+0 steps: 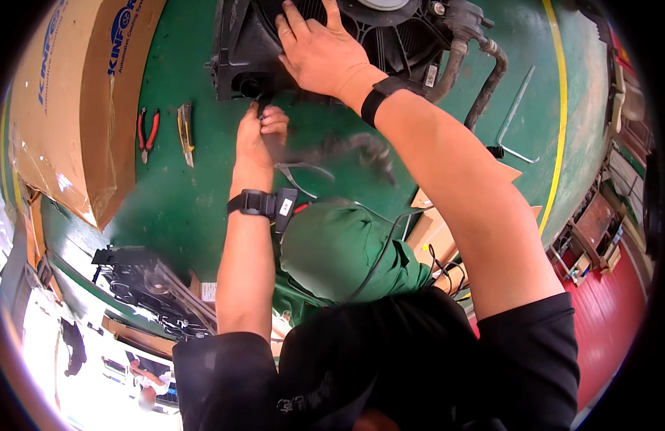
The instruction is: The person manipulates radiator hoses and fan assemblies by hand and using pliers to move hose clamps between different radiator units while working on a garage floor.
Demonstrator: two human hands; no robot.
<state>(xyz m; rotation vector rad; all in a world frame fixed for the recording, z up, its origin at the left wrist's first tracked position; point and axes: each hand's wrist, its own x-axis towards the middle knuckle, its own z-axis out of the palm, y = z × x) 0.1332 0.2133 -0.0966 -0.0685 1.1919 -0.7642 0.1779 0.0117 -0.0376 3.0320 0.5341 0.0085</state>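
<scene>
— So, what's happening on your right?
— Your right hand (321, 54) lies spread, fingers parted, across the black plastic fan-and-shroud assembly (411, 50), which rests on the green painted floor (196, 43) at the top of your view.
— And on your left?
— Your left hand (259, 140) is curled around a slim dark piece (272, 147) near the assembly's round black port (250, 87); it's blurred, so whether the two touch is hard to tell.
— What else lies near you?
— Red-handled pliers (151, 136) and a yellow-and-black utility knife (185, 136), beside the brown cardboard box (66, 122).
</scene>
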